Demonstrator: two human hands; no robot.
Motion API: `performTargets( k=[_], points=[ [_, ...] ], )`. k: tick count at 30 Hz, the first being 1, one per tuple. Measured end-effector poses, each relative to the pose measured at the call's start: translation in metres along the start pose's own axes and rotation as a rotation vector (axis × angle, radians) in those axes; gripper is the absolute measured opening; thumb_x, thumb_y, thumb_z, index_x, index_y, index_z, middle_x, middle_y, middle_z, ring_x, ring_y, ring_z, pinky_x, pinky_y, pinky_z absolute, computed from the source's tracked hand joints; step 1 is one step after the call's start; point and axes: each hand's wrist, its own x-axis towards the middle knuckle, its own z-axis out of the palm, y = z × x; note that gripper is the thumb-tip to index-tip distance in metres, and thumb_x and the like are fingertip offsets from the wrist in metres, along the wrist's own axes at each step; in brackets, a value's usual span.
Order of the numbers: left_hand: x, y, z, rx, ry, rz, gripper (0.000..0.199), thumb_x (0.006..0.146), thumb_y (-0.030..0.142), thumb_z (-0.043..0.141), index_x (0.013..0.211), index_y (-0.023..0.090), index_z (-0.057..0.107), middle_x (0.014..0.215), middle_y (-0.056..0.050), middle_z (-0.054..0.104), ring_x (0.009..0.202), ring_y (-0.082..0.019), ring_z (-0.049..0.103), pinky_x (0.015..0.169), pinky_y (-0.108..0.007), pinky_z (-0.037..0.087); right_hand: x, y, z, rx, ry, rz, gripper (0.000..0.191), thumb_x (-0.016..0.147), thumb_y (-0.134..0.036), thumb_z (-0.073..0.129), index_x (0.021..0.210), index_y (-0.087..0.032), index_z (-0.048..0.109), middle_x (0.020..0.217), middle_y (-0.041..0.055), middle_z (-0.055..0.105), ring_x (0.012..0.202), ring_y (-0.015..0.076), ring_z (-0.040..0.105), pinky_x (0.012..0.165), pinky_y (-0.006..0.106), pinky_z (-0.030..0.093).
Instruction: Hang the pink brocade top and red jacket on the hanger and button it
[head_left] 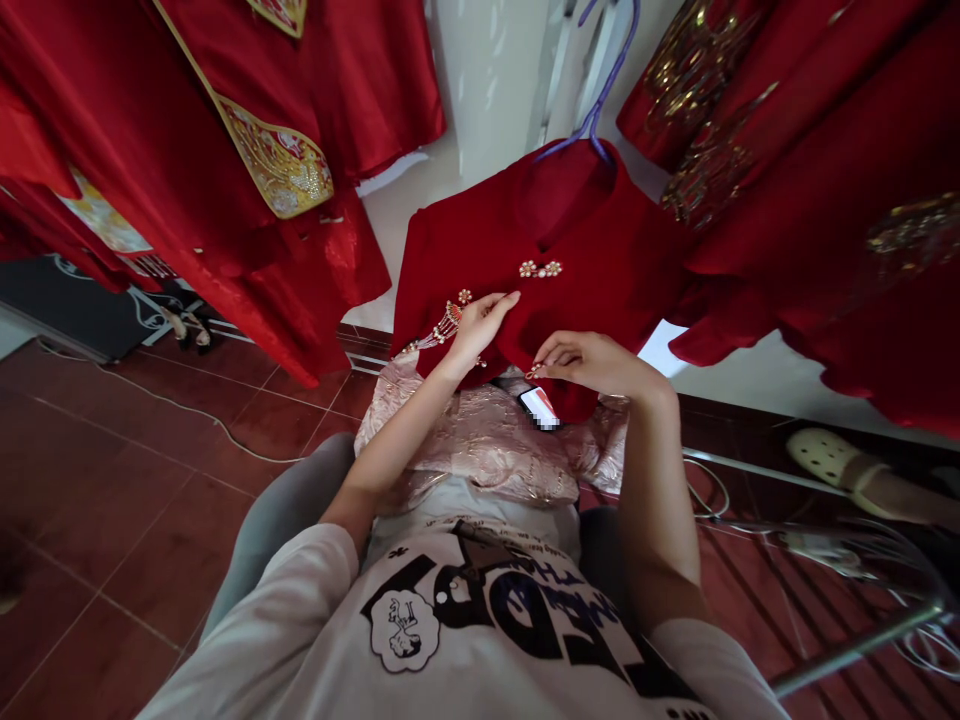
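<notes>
A red garment (480, 240) hangs on a purple hanger (598, 110) in front of me, with a beaded flower clasp (540, 269) below its neckline. My left hand (484, 322) lies over the garment's front beside a beaded tassel ornament (442, 325), its fingers closed together near the fabric edge. My right hand (585, 358) is pinched on a small beaded clasp piece (535, 371) at the lower front edge. Across my lap lies a shiny pink cloth (495, 440), with a lit phone (540, 408) resting on it beneath the garment.
Red garments (360, 90) with gold embroidery hang at the left, and more red garments (825, 200) hang at the right. A metal rack (862, 645) stands at the lower right, near a person's foot in a pale clog (825, 458). A cable (202, 430) crosses the tiled floor.
</notes>
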Motion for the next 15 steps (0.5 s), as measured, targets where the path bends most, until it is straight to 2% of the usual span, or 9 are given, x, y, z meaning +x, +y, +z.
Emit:
performTargets(
  k=[2, 5, 8, 15],
  points=[
    [0.007, 0.012, 0.007, 0.152, -0.069, 0.148, 0.009, 0.093, 0.028, 0.066, 0.094, 0.019, 0.069, 0.099, -0.008, 0.072, 0.098, -0.023, 0.069, 0.097, -0.041, 0.056, -0.005, -0.003, -0.005, -0.002, 0.017, 0.017, 0.032, 0.070, -0.050, 0.074, 0.084, -0.022, 0.067, 0.081, 0.0045, 0.070, 0.077, 0.0176, 0.065, 0.073, 0.034, 0.055],
    [0.018, 0.028, 0.010, 0.358, -0.092, 0.367, 0.023, 0.093, 0.032, 0.065, 0.112, 0.020, 0.065, 0.121, -0.012, 0.064, 0.120, -0.029, 0.060, 0.111, -0.048, 0.045, -0.012, -0.005, -0.013, 0.008, 0.038, 0.027, 0.034, 0.070, -0.052, 0.075, 0.084, -0.022, 0.066, 0.081, 0.0044, 0.070, 0.078, 0.0178, 0.066, 0.075, 0.035, 0.056],
    [0.030, 0.034, 0.007, 0.477, -0.118, 0.472, 0.030, 0.095, 0.035, 0.059, 0.122, 0.022, 0.061, 0.135, -0.014, 0.055, 0.133, -0.033, 0.048, 0.116, -0.053, 0.037, -0.018, -0.004, -0.018, 0.015, 0.053, 0.035, 0.036, 0.071, -0.054, 0.075, 0.086, -0.023, 0.067, 0.083, 0.0049, 0.072, 0.080, 0.0185, 0.066, 0.079, 0.036, 0.056],
    [0.053, 0.021, -0.001, 0.596, -0.201, 0.539, 0.019, 0.096, 0.034, 0.057, 0.105, 0.022, 0.067, 0.115, -0.015, 0.062, 0.122, -0.037, 0.053, 0.113, -0.060, 0.033, -0.025, 0.005, -0.028, 0.049, 0.165, 0.031, 0.048, 0.067, -0.061, 0.078, 0.091, -0.022, 0.065, 0.084, 0.0060, 0.072, 0.081, 0.0199, 0.068, 0.080, 0.039, 0.057]
  ],
)
